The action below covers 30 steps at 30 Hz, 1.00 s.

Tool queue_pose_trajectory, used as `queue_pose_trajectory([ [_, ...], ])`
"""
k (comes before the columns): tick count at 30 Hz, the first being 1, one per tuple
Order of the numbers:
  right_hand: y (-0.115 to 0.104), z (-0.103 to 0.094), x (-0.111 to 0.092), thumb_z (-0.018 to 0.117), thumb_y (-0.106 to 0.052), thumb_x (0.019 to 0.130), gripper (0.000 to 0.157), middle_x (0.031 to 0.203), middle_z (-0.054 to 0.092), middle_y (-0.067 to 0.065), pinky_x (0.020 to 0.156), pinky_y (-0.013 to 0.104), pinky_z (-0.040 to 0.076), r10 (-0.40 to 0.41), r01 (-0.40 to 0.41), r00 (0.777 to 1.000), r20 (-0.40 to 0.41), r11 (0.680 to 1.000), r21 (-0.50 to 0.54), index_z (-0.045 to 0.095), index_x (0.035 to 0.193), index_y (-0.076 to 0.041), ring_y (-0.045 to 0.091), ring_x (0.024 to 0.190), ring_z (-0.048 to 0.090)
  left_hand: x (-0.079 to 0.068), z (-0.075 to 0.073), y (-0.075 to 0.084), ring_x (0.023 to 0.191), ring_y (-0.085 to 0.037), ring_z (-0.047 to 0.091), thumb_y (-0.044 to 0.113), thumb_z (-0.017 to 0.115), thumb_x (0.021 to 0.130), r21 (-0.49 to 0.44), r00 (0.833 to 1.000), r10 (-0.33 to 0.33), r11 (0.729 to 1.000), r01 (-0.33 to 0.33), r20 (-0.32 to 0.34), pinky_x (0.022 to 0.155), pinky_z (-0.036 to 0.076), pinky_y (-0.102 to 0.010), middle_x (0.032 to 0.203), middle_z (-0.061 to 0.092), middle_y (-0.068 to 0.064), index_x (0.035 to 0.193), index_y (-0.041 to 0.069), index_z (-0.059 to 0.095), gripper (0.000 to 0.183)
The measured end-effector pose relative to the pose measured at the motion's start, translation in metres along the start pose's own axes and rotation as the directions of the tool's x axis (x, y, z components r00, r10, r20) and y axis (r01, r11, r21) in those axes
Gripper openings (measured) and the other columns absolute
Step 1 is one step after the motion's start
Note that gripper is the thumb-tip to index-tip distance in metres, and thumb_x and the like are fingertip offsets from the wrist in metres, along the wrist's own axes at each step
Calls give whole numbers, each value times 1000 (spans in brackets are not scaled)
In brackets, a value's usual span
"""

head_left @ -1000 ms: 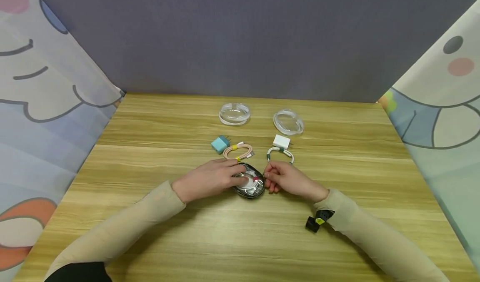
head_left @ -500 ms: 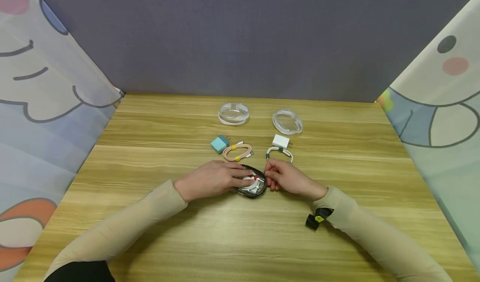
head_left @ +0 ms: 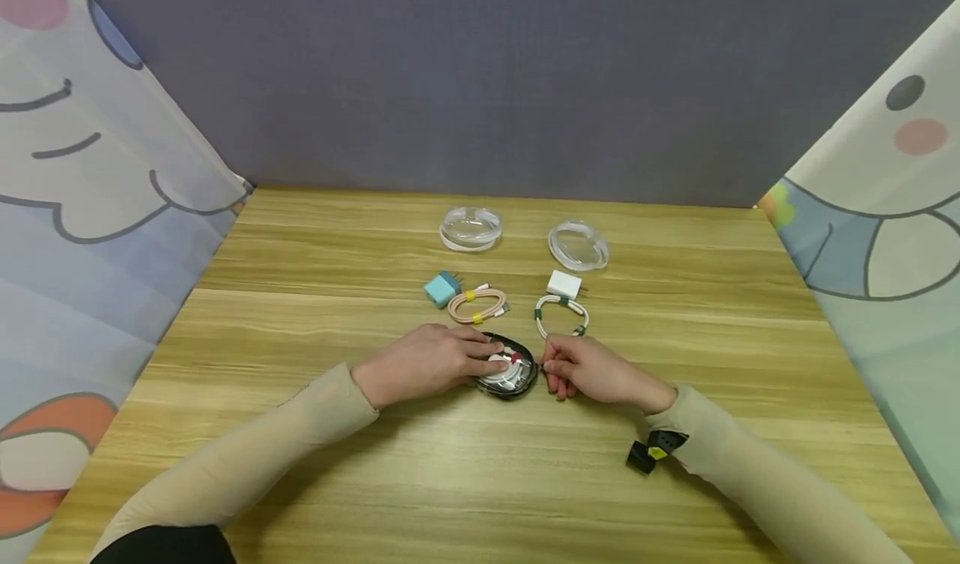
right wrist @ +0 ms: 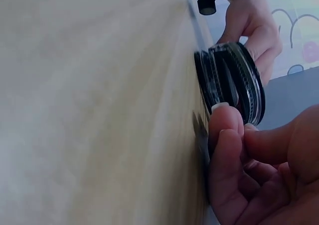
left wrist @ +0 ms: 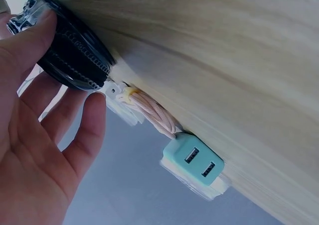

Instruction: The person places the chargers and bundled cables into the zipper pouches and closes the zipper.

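A small black zip case (head_left: 517, 376) with a clear top lies on the table, a coiled white cable and a bit of red showing inside. My left hand (head_left: 427, 362) grips it from the left, fingers spread over the top, as the left wrist view shows too. At the case's right edge, my right hand (head_left: 592, 369) pinches with thumb and index finger at the zipper, a small dark pull mostly hidden between them. In the right wrist view, the zipper teeth (right wrist: 241, 68) stand apart with a dark gap between the rows.
Behind the case lie a teal charger (head_left: 442, 289), a pink cable (head_left: 477, 306) with yellow ties, a white charger (head_left: 564, 284) and a white cable (head_left: 562, 301) with green ties. Two clear round containers (head_left: 470, 229) stand farther back on the wooden table (head_left: 360, 239).
My right hand has moved slightly right and toward me, uncovering more of the white cable. The case has shifted slightly right under my left hand.
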State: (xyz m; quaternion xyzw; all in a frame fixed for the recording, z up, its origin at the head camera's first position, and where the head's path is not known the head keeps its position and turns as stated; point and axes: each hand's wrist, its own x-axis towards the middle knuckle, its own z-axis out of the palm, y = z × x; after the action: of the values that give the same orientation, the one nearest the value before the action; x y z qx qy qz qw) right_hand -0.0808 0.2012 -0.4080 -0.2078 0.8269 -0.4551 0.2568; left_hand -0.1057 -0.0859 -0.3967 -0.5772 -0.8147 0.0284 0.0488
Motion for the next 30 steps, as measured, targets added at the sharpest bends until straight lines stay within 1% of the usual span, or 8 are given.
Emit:
queue_pose_trajectory([
  [6,-2,7,-9,50,-1,102,12,73,65,3,53,30,54,-25,25,999,24,1000,14,56,92,-1,18,61,64,-1,-2,1,130,-16,53,18,61,100,-15,1000,-18,1000,18,3,87,54,-33,142,56,5,138,33,61,41],
  [14,1,6,-7,50,-2,103,10,75,66,7,54,30,54,-4,9,998,-55,997,73,57,96,2,20,62,64,-2,-7,0,129,-21,53,12,63,98,25,1000,7,1000,-8,18,104,45,-36,143,55,1,139,27,60,44],
  [18,2,4,-3,51,-3,103,10,76,67,9,54,31,55,4,4,996,-90,996,90,58,100,3,22,62,65,-2,-7,0,123,-21,56,12,63,98,48,999,39,998,-38,-18,99,48,-36,137,60,0,132,26,63,37],
  [21,2,3,1,51,-3,103,10,76,66,10,54,32,55,2,8,994,-113,996,89,58,100,3,23,62,65,-1,-7,-1,114,-19,57,11,66,96,76,996,68,995,-64,-59,93,50,-35,126,63,1,130,26,62,36],
  [23,2,3,5,52,-3,103,9,76,66,10,54,32,55,3,8,992,-127,997,82,58,99,2,22,62,64,0,-7,-1,111,-17,56,11,66,96,90,994,85,993,-78,-73,93,49,-35,124,61,2,130,26,62,37],
  [26,0,4,9,52,-3,103,9,75,65,9,54,32,56,2,7,990,-143,998,64,58,97,1,21,63,64,2,-8,-2,122,-18,52,13,63,97,98,992,112,990,-105,-64,100,46,-40,137,56,1,136,27,60,41],
  [28,0,3,12,52,-3,103,10,75,65,8,55,32,56,-1,9,989,-151,999,52,58,96,0,20,62,64,3,-10,-2,134,-18,45,14,60,99,96,991,128,988,-124,-38,104,43,-42,150,46,2,142,29,56,46],
  [30,-1,3,14,51,-2,103,10,75,65,8,54,32,56,-3,10,988,-156,999,42,58,95,0,20,62,64,4,-11,-3,142,-17,36,14,56,101,87,990,139,987,-138,-7,107,41,-44,158,35,5,148,30,50,50],
])
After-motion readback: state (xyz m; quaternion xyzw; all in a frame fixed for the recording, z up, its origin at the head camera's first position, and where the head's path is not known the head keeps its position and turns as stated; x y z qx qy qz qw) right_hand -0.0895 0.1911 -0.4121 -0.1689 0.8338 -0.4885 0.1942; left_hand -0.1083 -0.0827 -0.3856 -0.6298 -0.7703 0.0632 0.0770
